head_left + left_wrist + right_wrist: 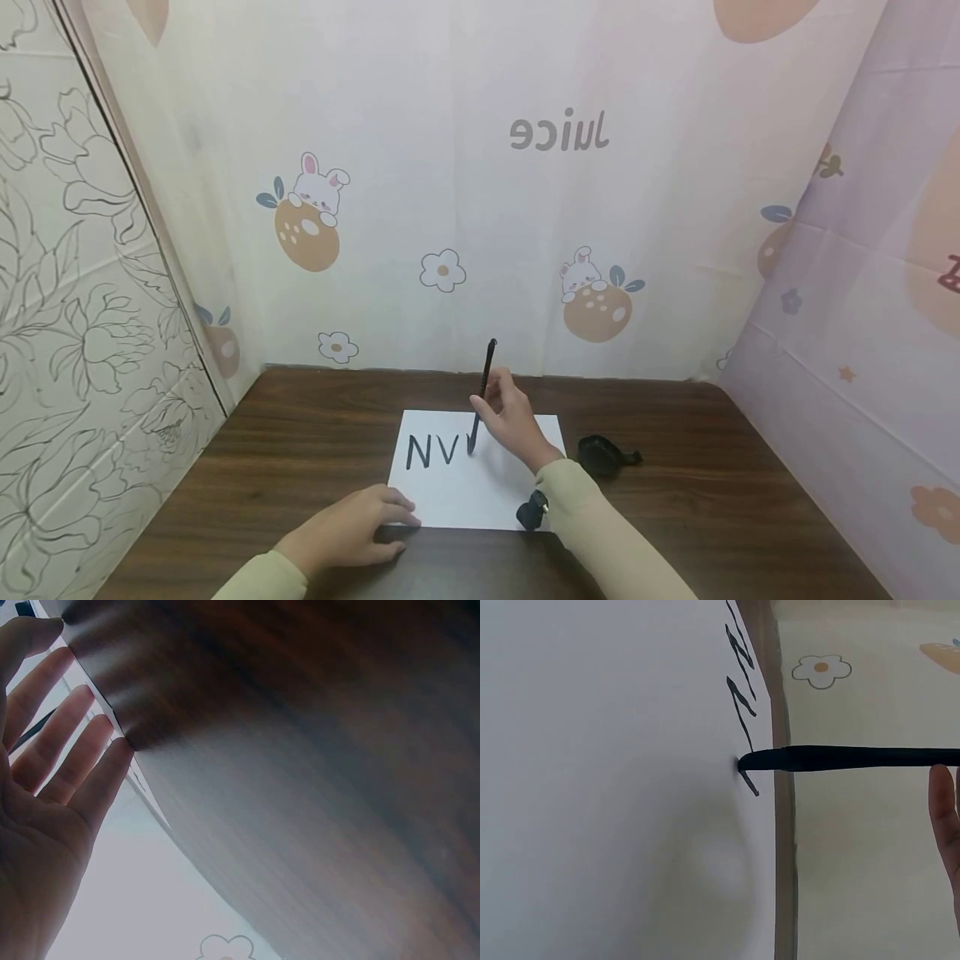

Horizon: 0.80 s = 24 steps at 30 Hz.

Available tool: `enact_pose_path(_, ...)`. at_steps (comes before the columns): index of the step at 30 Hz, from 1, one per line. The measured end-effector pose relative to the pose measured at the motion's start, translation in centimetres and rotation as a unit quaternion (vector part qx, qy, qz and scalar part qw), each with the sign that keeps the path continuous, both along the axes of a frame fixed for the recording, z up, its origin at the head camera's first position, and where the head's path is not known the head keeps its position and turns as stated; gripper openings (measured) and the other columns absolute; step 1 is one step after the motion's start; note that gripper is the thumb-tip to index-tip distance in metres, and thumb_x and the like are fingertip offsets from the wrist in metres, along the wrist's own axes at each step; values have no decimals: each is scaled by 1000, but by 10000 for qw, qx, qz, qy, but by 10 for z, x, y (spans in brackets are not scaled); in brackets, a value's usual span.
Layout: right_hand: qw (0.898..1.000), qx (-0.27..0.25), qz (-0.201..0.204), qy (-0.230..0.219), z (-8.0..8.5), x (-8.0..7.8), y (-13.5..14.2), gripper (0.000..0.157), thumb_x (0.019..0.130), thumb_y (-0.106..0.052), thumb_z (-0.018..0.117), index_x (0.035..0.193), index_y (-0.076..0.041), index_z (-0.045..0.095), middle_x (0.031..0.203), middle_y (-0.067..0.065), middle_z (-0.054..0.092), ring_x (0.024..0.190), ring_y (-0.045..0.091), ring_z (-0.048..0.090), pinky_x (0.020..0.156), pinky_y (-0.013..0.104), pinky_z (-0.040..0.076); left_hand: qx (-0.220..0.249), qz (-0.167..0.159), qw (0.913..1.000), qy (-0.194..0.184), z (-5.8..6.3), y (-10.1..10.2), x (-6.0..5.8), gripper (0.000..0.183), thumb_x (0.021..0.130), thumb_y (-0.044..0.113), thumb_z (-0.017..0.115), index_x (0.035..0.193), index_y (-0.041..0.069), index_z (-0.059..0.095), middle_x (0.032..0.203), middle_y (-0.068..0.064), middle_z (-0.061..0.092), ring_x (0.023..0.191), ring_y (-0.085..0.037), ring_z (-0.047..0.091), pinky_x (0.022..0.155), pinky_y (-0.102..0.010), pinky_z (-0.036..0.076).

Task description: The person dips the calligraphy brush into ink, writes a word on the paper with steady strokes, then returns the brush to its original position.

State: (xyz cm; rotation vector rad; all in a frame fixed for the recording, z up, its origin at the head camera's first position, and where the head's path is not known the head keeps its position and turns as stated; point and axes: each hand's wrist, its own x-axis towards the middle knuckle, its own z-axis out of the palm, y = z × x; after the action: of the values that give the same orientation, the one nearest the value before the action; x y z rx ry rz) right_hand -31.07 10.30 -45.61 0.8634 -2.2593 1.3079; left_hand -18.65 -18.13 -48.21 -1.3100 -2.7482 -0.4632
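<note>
So the person's in the middle of lettering a row of capitals, and I'd say the step right now is the third character. The white sheet [457, 500] lies flat on the dark wood table [247, 467], in front of the patterned curtain [450, 192]. Near its far edge there's an N [418, 452], then a V [447, 450], and then a short stroke [750, 784] right by the tip of the black pen [485, 375]. Can't tell which letter that's meant to be — the pen covers part of it from above.

The right hand [513, 421] pinches the pen well up the shaft, thumb on one side and fingers curled in on the other. Pen's nearly upright, and its tip looks to be touching the paper. Left hand [356, 525] has nothing gripped: fingers fairly straight, a little fanned, fingertips resting on the sheet's near left corner.

What it calls for next, imo: finish that stroke with a light, even press, matching the height of the other two letters. Holding that high up could make the line wobble, and the left fingertips only cover one corner, so a hard drag might skew the sheet. There's room to the right for more.

Small black dish [597, 456] with a handle sits just right of the paper — maybe for ink, but it's too dark to see inside.
</note>
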Motion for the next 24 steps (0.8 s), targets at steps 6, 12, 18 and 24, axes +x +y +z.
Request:
enact_pose_path(6,10000,-3,-3,-52,0,0,0,29,98,-14,65,118,-17,44,92,-3,57,80,11,60,70,29,55,-64,134,9996,-233,1,1,-1,24,89,27,74,113,21,76,117,4,67,108,-14,62,92,-34,53)
enact_pose_path(12,9999,33,-20,-109,2,2,0,27,98,-14,65,116,-16,44,91,-4,57,80,10,60,70,29,55,-91,175,9993,-314,2,2,-1,24,90,27,74,113,21,76,117,5,67,108,-14,62,92,-34,53)
enact_pose_path(18,9999,51,-16,-90,2,3,0,27,98,-12,65,115,-15,44,90,-4,57,81,10,61,72,30,56,-110,216,9988,-426,4,2,0,25,90,28,74,114,21,76,117,5,66,109,-14,61,93,-34,53)
enact_pose_path(24,9999,63,14,-91,1,4,1,28,98,-12,66,115,-16,44,90,-4,57,82,11,61,73,30,56,-113,177,9992,-338,3,2,0,24,90,28,74,113,21,76,117,5,67,108,-14,61,92,-34,53)
